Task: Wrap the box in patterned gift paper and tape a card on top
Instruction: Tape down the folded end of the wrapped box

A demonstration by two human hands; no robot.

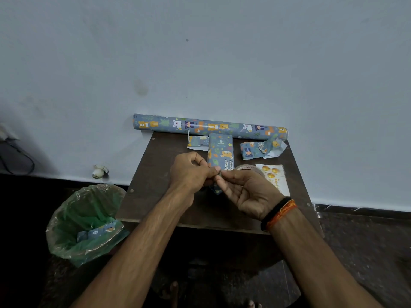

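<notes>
Pinching a small paper scrap [217, 190] btwn both: left hand [191, 172] fingers curled, right hand [245, 192] palm up w/ thumb and forefinger closed. Wrapped box [220, 152] lies mid-bench [155, 196], card [274, 177] right, paper roll [209, 126] at wall.

left hand [191, 172]: fingers curled, pinching at fingertips
right hand [246, 192]: palm up, fingertips met left's
forearms: both extended forward

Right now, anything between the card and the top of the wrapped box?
Yes. The tape roll lies between the card and the box, touching or overlapping the card's left edge. Both hands, left and right, are pinching something small at the box's near end. The box top itself is bare.
</notes>
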